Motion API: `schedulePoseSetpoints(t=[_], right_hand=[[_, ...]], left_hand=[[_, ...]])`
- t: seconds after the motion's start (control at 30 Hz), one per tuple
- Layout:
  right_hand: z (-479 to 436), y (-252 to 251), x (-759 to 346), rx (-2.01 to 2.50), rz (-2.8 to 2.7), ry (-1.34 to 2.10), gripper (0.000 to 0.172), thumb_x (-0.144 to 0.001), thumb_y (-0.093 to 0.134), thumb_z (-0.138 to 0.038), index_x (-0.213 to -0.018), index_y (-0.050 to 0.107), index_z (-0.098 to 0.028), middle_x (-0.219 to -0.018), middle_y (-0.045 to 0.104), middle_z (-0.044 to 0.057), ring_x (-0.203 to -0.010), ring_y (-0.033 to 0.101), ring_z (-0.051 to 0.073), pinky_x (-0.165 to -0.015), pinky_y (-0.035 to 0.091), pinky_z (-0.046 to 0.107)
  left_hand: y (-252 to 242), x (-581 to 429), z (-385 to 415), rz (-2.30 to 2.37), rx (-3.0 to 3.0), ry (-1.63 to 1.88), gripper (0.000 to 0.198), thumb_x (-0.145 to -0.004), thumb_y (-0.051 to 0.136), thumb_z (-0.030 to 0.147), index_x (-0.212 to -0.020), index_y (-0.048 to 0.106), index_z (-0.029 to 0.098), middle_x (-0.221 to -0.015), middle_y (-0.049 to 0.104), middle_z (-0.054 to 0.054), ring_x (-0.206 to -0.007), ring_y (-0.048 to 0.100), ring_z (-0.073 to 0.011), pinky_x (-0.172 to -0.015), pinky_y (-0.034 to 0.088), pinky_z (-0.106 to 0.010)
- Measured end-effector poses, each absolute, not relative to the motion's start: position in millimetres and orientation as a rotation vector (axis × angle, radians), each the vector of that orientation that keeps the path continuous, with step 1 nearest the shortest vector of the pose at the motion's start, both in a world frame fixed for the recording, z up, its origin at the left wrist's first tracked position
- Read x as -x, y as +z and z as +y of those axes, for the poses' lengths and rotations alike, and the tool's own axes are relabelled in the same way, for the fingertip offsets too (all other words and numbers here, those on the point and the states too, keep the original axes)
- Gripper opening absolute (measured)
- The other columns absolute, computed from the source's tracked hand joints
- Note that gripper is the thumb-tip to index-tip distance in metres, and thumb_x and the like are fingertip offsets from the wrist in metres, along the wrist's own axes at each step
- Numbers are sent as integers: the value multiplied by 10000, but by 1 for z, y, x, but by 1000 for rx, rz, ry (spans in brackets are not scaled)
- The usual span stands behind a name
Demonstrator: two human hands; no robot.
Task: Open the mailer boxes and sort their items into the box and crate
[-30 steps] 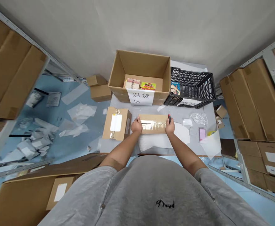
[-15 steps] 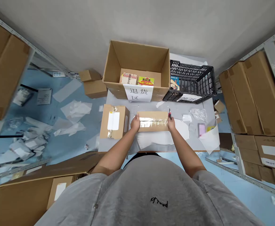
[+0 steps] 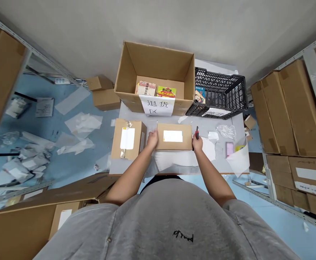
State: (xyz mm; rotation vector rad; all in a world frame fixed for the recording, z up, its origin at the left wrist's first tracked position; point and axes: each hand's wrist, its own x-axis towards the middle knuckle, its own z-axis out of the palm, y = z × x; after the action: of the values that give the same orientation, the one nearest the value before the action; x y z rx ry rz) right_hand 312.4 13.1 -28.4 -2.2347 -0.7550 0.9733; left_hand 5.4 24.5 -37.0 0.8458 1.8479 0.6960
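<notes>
A small cardboard box point(image 3: 174, 144) with a white label facing up is on the table in front of me. My left hand point(image 3: 153, 139) is closed at the box's left end; its fingertips are partly hidden. At the right end is my right hand point(image 3: 197, 143), closed around a red and black utility knife point(image 3: 197, 134) that points away from me. The right hand also presses against the box end. A second, taped cardboard box point(image 3: 133, 151) with a white label stands to the left of my left hand.
At the table's back stands a large open carton point(image 3: 158, 61) holding a few small boxes, beside a black plastic crate point(image 3: 233, 92). Bubble wrap point(image 3: 226, 132) and white paper point(image 3: 240, 160) lie on the right. Shelves of cartons point(image 3: 306, 108) flank the table; paper scraps point(image 3: 79, 124) litter the floor.
The small box has been turned over: its taped side faced up before, and a labelled side faces up now. Both hands remain at its ends, and the knife stays in the right hand.
</notes>
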Motion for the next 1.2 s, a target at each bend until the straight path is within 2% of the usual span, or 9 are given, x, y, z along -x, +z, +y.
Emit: schedulePoseSetpoints(t=[0.1,0.17,0.27,0.37,0.67,0.9,1.2], right_hand=[[13,-33,-298,2440,-873,779,256,-1009,614,-484,-905,647,-252,-877,756,96,-860,726,300,-748,549,371],[11,-36,-290,2480,-874,696,284,-1050,541,-502,-975,659,-255,-897,758,113,-877,723,319,-780,542,400],[9,-39,-283,2463,-869,661,320,-1079,469,-522,-1048,654,-263,-899,747,113,-870,713,326,-785,533,415],[10,-41,-281,2485,-873,666,312,-1090,442,-505,-1076,643,-267,-927,745,113,-878,708,327,-785,524,416],[9,-50,-282,2525,-862,736,291,-1104,451,-510,-1084,623,-276,-913,731,82,-844,694,316,-783,500,396],[6,-50,-284,2529,-890,701,320,-1101,446,-530,-1127,629,-268,-948,740,106,-857,699,325,-797,496,402],[4,-53,-286,2447,-864,688,321,-1089,458,-535,-1100,628,-263,-884,711,86,-850,678,321,-801,503,393]], left_hand=[[-31,-19,27,2050,-867,280,736,-1105,244,694,-1399,667,169,-1472,672,-259,-1360,658,-419,-1104,500,-532],[-27,-29,24,2119,-960,214,769,-1121,147,648,-1394,684,171,-1473,671,-263,-1340,670,-422,-1090,503,-540],[-24,-38,17,2196,-1028,227,816,-1127,75,615,-1343,725,173,-1373,734,-255,-1285,702,-409,-1050,522,-519],[-24,-39,14,2213,-1035,211,807,-1135,92,601,-1293,761,179,-1314,764,-252,-1242,723,-409,-1011,533,-510],[-30,-36,14,2218,-1000,159,815,-1139,100,627,-1271,777,193,-1267,791,-227,-1215,739,-394,-990,531,-479],[-26,-37,13,2201,-993,174,802,-1137,106,619,-1259,780,200,-1258,791,-230,-1203,744,-394,-983,534,-479],[-29,-38,12,2204,-1004,177,766,-1145,124,596,-1247,781,216,-1209,807,-212,-1171,754,-387,-947,542,-467]])
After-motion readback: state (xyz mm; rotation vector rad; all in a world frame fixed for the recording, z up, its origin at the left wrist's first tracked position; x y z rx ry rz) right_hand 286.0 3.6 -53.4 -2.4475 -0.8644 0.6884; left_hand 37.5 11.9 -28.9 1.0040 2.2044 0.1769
